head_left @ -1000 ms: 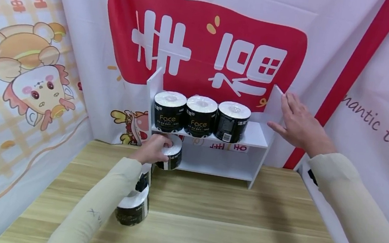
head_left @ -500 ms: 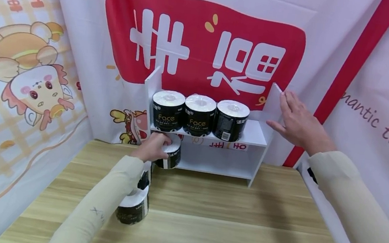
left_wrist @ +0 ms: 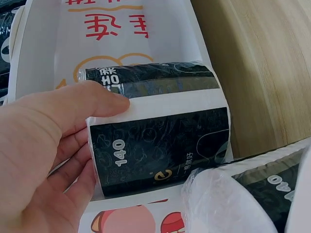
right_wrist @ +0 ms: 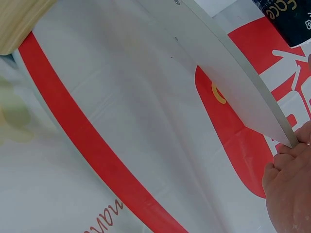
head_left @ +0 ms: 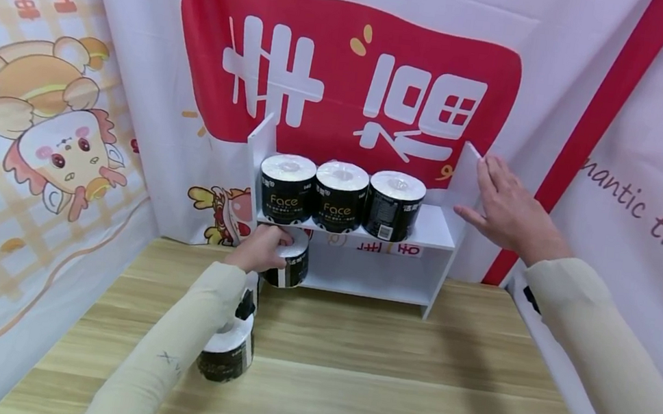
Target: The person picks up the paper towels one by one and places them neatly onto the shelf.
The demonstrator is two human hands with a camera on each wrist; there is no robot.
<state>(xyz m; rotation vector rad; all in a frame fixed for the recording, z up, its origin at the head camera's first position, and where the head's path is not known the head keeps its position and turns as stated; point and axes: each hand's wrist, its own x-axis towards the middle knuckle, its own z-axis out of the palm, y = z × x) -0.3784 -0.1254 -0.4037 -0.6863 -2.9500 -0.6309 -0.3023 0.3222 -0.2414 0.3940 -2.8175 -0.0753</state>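
My left hand (head_left: 264, 248) holds a wrapped toilet roll (head_left: 293, 264) at the left end of the lower level of a white two-level shelf (head_left: 373, 274). In the left wrist view the thumb lies over the black wrapper of this toilet roll (left_wrist: 160, 150), with fingers at its end face. Three more toilet rolls (head_left: 340, 198) stand side by side on the upper level, two marked "Face". My right hand (head_left: 511, 212) rests against the shelf's right side panel (head_left: 466, 182), fingers extended and thumb spread. The right wrist view has the right hand (right_wrist: 291, 184) at the panel's corner.
Near the left forearm, a toilet roll (head_left: 226, 353) stands on the wooden table (head_left: 383, 393). Another toilet roll (head_left: 248, 297) behind it is partly hidden by the sleeve. A printed cloth (head_left: 346, 84) hangs behind the shelf, with more cloth on both sides.
The view has shifted very slightly. Both hands keep their places, the left on the toilet roll and the right at the side panel.
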